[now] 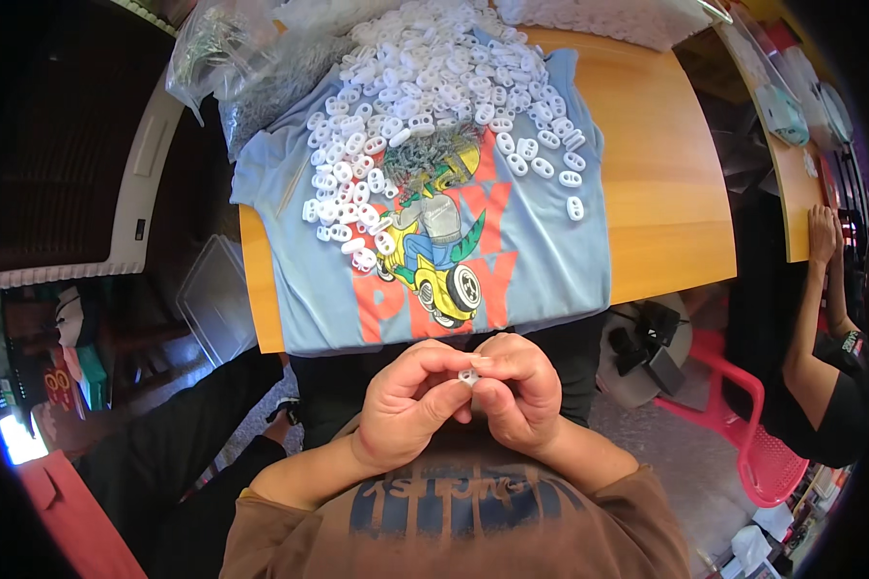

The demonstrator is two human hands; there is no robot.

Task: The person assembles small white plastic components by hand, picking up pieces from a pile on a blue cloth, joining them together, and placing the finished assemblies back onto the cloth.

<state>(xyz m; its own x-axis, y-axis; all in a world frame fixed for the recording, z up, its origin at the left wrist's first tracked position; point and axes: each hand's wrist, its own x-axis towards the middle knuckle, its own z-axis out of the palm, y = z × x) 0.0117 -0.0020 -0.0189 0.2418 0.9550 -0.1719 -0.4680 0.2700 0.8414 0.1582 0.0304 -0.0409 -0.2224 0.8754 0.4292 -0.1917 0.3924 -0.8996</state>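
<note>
While white plastic pieces (425, 87) heap on a blue shirt (541, 251), left hand (410, 400) and right hand (517, 386) pinch one small white piece (468, 376) between closed fingertips.

Bright, even daylight from above on the orange wooden desk (666, 183) and the heap of small white plastic oval pieces (425, 87), with faint glare on the clear plastic bags (232, 58) at top left. Soft, short shadows only. Strong fisheye bending and black vignetting at the rim; dim, slightly blurred corners, sharp centre.
</note>
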